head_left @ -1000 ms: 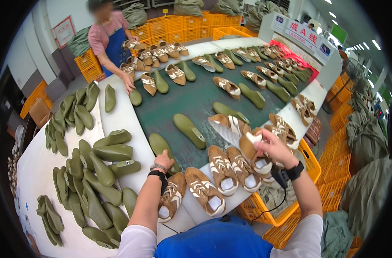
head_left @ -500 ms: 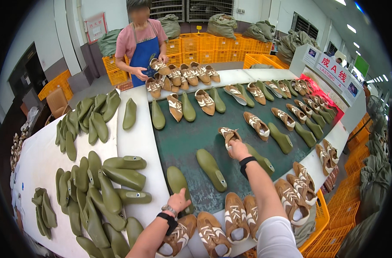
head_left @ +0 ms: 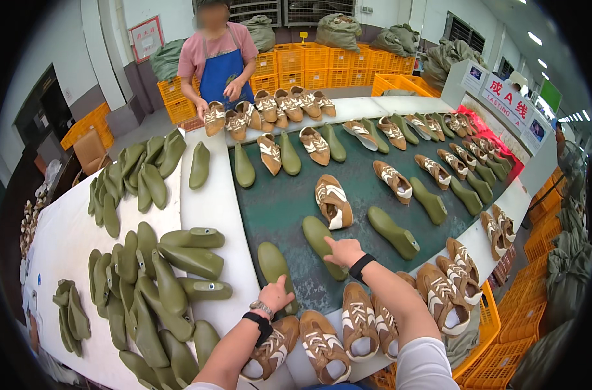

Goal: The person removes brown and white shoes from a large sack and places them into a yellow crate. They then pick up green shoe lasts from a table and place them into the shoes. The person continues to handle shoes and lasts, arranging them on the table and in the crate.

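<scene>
My left hand [head_left: 276,296] is closed over the near end of a green shoe last [head_left: 274,261], index finger along it. To its right, my right hand [head_left: 345,253] touches a second green last [head_left: 319,235] with thumb and index finger stretched out; its other fingers are partly hidden. Just beyond that last, a brown sneaker with white stripes [head_left: 333,201] lies on the green work surface [head_left: 276,211]. A third green last [head_left: 393,232] lies to the right. Along the near edge stand several brown sneakers [head_left: 322,348], some partly behind my forearms.
Piles of green lasts [head_left: 143,296] cover the white table on the left. Rows of sneakers and lasts run to the far right. Across the table a person in a blue apron [head_left: 221,71] touches a sneaker [head_left: 214,118]. Orange crates [head_left: 504,367] stand at the right.
My right hand has let go of the brown sneaker, now lying on the green surface, and moved nearer to the second last. My left hand stays at its last. The person opposite has lowered a sneaker.
</scene>
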Demonstrator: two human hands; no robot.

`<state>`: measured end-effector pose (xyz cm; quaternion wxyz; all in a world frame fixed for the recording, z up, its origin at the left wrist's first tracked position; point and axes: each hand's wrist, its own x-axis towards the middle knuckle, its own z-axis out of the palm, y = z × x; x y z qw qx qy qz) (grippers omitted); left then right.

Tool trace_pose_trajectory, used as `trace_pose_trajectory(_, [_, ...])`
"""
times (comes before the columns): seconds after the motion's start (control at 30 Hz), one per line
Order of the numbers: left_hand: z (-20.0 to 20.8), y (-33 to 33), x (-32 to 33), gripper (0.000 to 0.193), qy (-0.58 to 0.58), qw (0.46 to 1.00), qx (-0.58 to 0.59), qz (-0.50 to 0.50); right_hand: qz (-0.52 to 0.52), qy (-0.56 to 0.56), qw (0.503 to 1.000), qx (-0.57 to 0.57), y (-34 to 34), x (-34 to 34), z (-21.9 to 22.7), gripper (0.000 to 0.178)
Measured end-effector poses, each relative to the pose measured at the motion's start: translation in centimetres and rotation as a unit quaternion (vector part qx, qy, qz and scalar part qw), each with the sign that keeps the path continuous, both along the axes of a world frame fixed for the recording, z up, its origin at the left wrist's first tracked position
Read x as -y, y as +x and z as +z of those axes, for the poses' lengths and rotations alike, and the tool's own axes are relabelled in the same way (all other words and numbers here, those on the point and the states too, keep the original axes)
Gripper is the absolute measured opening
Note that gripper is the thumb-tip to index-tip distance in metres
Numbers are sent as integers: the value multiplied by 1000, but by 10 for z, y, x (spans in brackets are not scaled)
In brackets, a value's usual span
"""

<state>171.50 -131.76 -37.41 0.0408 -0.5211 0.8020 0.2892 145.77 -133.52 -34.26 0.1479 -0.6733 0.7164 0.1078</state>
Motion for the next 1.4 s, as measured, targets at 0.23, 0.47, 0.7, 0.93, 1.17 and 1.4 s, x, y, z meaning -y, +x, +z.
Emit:
trace_pose_trajectory(0.23, [0, -3, -1, 61, 16, 1000, 2, 10, -40, -54, 997, -24, 6, -25, -38, 66])
trace_pose_trajectory(0.47, [2, -6, 0, 60, 14, 1000, 6, 3, 10, -13, 1000, 15, -15, -16, -25, 54])
trace_pose_trajectory(0.7, [-3, -10, 1, 63, -8, 1000, 9, 3, 16, -205, 977, -54, -52, 49, -44, 32])
trace_pose_trajectory(0.93, [-2, -12, 2, 66, -4, 1000, 15, -5, -217, -123, 968, -34, -79, 63, -79, 56])
trace_pose_trajectory(1.17, [-4, -16, 3, 66, -12, 1000, 20, -8, -248, -191, 950, -10, -85, 63, -56, 64])
trace_pose_trajectory(1.4, [-7, -17, 5, 60, -34, 999, -18, -4, 4, -13, 994, 108, -54, -19, 25, 33])
